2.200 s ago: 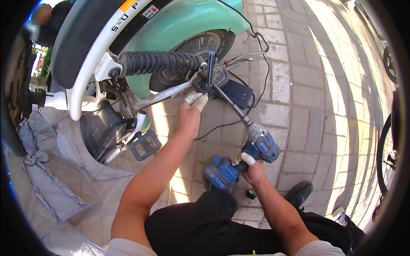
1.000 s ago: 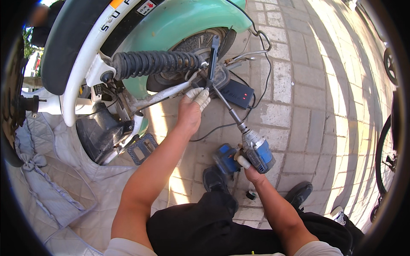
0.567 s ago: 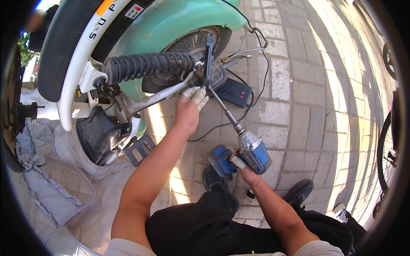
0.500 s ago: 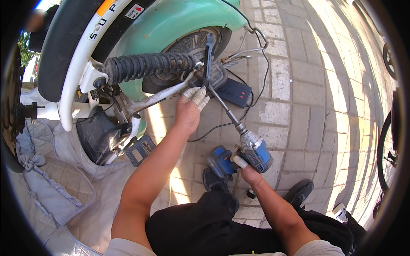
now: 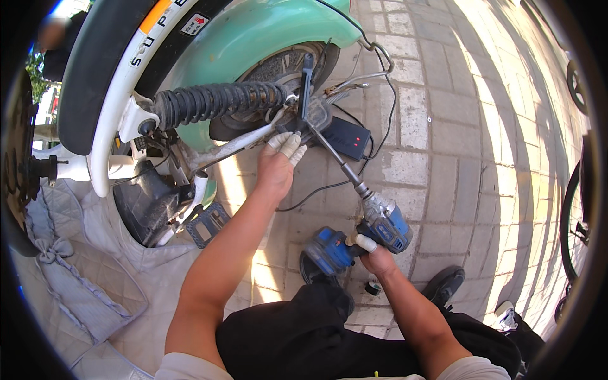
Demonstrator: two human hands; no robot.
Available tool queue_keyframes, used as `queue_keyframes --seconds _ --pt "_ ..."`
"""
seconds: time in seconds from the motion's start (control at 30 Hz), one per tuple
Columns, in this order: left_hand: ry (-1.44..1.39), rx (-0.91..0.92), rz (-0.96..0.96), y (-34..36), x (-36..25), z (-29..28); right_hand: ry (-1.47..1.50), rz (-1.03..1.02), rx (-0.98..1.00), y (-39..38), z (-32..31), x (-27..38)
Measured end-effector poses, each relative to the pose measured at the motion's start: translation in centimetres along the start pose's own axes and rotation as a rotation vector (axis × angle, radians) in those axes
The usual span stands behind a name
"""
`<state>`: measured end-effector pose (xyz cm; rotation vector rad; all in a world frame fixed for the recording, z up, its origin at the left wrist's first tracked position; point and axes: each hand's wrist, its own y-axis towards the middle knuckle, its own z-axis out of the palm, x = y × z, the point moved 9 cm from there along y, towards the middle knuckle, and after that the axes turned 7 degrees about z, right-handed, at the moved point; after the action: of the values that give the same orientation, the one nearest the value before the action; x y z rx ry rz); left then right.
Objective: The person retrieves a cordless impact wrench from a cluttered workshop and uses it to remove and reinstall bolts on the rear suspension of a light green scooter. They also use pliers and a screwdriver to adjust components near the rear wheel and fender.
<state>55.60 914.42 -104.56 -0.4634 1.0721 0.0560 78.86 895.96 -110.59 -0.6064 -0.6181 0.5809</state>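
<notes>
My left hand, its fingertips wrapped in pale coverings, pinches at the lower end of a dark upright metal bracket, beside the wheel hub of a scooter with a mint-green fender. My right hand, also with pale-covered fingers, grips a blue impact wrench. Its long steel socket extension slants up to the bracket just right of my left fingers. The exact contact point is too small to make out. A black spring shock absorber lies above my left hand.
A black box with red lights and cables lies below the hub. A grey quilted cover spreads left, near a pedal. A person is at upper left. A bicycle wheel stands right, near a white sneaker.
The wrench has swung a little to the right, and its battery end shows more clearly. My left hand and the bracket have shifted slightly left in view, still together.
</notes>
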Motion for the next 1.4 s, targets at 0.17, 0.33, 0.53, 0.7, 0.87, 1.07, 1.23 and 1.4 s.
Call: queue_keyframes --seconds 0.17,0.33,0.53,0.7,0.87,1.07,1.23,1.4 --pt "0.004 -0.003 0.009 0.0 0.1 0.0 0.02 0.011 0.154 0.4 -1.6 2.6" --pt "0.028 -0.005 0.011 -0.3 -0.4 0.5 -0.189 0.04 0.099 -1.1 -7.3 10.3" --pt "0.075 0.002 0.019 -0.2 -0.5 0.5 -0.657 0.009 -0.56 -3.8 -17.5 18.3" --pt "0.087 0.018 0.028 -0.1 -0.3 0.1 -1.449 -0.243 -0.913 -4.0 -10.0 25.2" --pt "0.025 0.019 0.004 -0.3 -0.1 0.5 -1.157 -0.726 -0.36 4.8 9.1 20.4" --pt "-0.029 0.052 -0.009 -0.8 0.1 1.4 -1.366 -1.147 -0.163 10.0 21.1 16.5" --pt "0.001 0.013 -0.044 -1.2 0.2 0.5 -1.385 -1.155 -0.18 11.5 22.4 15.0" --pt "-0.013 0.021 -0.053 -1.3 0.1 0.8 -1.29 -1.094 -0.097 12.5 22.5 14.8"
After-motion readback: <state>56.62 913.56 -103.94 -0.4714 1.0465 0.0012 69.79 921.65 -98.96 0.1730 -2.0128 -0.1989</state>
